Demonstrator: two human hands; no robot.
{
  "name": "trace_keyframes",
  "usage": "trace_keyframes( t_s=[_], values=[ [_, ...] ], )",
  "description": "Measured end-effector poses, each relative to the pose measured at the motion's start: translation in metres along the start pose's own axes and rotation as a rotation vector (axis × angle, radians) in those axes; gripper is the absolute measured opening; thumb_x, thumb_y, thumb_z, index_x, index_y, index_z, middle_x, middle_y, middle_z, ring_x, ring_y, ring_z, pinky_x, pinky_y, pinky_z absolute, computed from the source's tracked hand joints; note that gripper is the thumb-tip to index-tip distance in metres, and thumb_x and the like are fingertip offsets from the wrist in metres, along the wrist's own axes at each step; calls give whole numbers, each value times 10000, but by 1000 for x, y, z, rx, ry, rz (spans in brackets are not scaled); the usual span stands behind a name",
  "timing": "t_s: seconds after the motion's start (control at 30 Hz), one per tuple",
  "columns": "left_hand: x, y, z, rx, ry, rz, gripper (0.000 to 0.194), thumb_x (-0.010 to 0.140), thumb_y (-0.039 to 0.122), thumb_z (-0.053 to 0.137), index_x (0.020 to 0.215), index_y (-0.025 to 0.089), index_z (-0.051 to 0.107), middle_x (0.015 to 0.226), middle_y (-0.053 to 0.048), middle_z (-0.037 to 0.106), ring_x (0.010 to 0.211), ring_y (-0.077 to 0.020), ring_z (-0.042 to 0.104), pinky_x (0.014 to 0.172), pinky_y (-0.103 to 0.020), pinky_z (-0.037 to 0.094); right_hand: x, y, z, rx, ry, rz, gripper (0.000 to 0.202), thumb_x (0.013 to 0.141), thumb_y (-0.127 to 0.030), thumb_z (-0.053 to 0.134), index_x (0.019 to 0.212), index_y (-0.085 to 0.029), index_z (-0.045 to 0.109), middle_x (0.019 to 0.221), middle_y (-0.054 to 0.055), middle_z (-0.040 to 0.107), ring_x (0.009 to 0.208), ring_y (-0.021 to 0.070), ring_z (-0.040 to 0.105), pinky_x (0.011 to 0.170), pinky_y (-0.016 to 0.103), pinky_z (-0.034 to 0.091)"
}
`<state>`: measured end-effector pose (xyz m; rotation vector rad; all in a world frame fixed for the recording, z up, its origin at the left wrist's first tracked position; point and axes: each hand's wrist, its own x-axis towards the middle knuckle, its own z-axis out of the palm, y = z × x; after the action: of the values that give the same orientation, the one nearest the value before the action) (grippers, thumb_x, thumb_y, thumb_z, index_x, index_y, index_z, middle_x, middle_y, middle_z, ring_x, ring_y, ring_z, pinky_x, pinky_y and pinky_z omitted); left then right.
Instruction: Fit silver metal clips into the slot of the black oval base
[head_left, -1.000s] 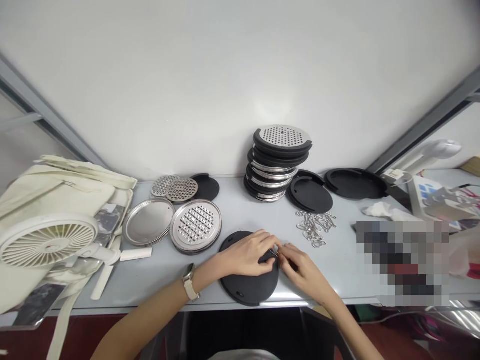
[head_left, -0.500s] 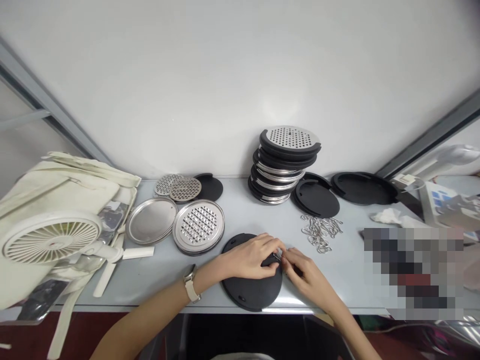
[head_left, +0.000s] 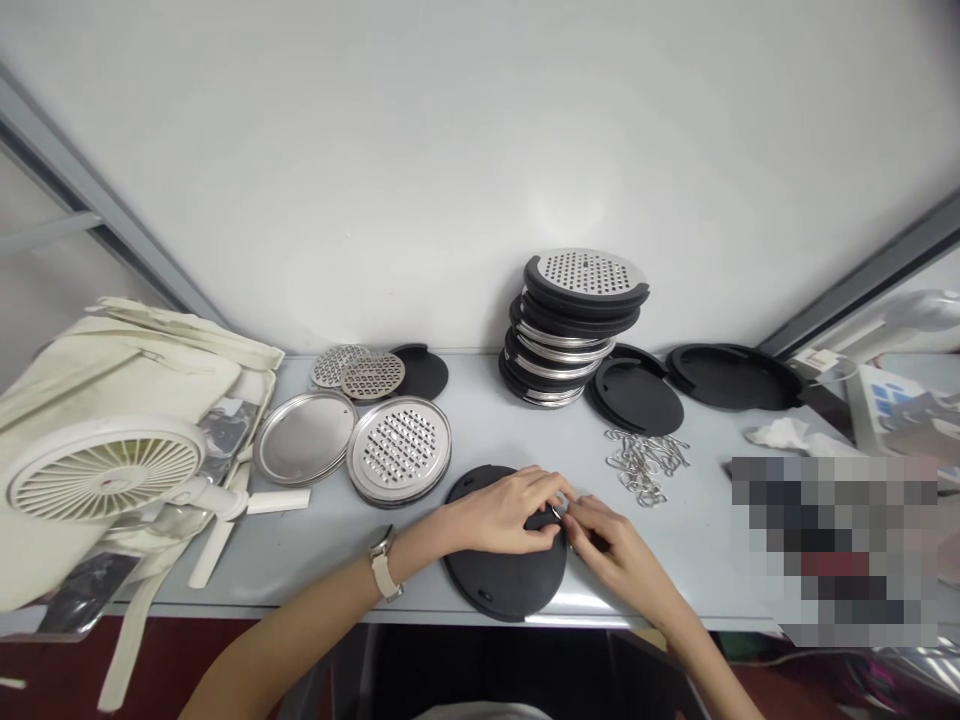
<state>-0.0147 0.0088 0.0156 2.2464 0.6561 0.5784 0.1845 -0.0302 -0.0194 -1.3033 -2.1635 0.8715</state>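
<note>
A round black disc point(head_left: 502, 580) with small slots lies at the front edge of the table. My left hand point(head_left: 506, 510) rests over it, with thumb and fingers closed around a black part at its right side. A small shiny metal clip point(head_left: 556, 513) shows between the fingers there. My right hand point(head_left: 607, 540) pinches at the same spot from the right, and its fingertips partly hide the clip. Up and to the right lies a loose heap of similar metal clips point(head_left: 645, 465).
A tall stack of black holders and metal grater discs point(head_left: 589, 275) stands at the back. Black discs point(head_left: 641, 395) and a black tray point(head_left: 735, 378) lie beside it. Left are a grater plate point(head_left: 399, 450), a plain metal plate point(head_left: 306, 438), perforated discs point(head_left: 373, 376) and a white fan point(head_left: 109, 470).
The view has shifted very slightly. Both hands stay at the right side of the black disc, with only small finger movement around the clip.
</note>
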Motion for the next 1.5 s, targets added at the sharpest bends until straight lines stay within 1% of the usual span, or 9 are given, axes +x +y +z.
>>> trace_keyframes(
  t_s=[0.13,0.43,0.7,0.83,1.03,1.17,1.33,1.43,1.5],
  values=[
    [0,0,-1,-9,4,9,281,786,116,562,1036,198,462,1002,-58,569,977,-193,544,869,-317,454,1,0,0,-12,-2,7,342,968,-283,361,640,-206,413,619,-4,461,669,175,477,638,303,392],
    [-1,0,-1,-13,-21,3,259,790,116,547,1025,202,480,1018,-66,559,1010,-204,536,883,-332,451,1,1,1,-1,5,3,343,970,-307,359,664,-202,475,635,8,476,655,173,484,608,301,402],
    [0,0,-2,-57,-8,1,264,777,94,558,1001,204,471,1002,-53,556,978,-189,539,870,-318,453,0,0,2,14,23,34,329,959,-307,379,645,-216,350,628,-11,426,649,167,464,600,288,380],
    [1,1,-2,-84,-2,-33,275,760,91,573,988,210,477,983,-41,569,951,-182,550,846,-310,457,0,-1,2,11,27,24,316,952,-289,384,649,-218,328,621,-15,422,639,166,455,590,282,371],
    [1,1,-2,-88,7,-42,285,747,76,585,977,207,478,946,-23,575,915,-158,559,822,-271,455,0,-2,1,-13,13,5,299,955,-282,380,664,-214,389,635,-8,450,665,174,475,615,291,387],
    [0,-1,-2,-92,-9,-56,295,786,65,533,1034,208,463,931,-20,589,883,-147,574,782,-259,460,0,-2,0,-7,3,-10,309,966,-276,357,675,-209,434,647,5,478,678,177,481,635,300,398],
    [-1,1,-1,-11,17,-39,267,807,95,511,1045,206,465,994,-38,561,941,-156,553,832,-271,457,0,-1,1,4,2,-6,316,974,-294,350,675,-208,402,657,0,473,683,171,477,644,292,389],
    [-2,3,0,107,64,-56,259,793,163,543,1037,197,466,1029,-56,525,919,-174,543,791,-280,463,1,0,1,26,22,29,335,975,-329,352,662,-209,366,650,-11,446,662,162,468,626,278,372],
    [-2,4,0,158,77,-73,258,772,192,559,1012,197,463,988,-49,520,871,-178,541,749,-281,462,3,1,1,59,41,71,348,974,-360,350,660,-209,366,635,-18,433,629,154,452,597,267,356]
  ],
)
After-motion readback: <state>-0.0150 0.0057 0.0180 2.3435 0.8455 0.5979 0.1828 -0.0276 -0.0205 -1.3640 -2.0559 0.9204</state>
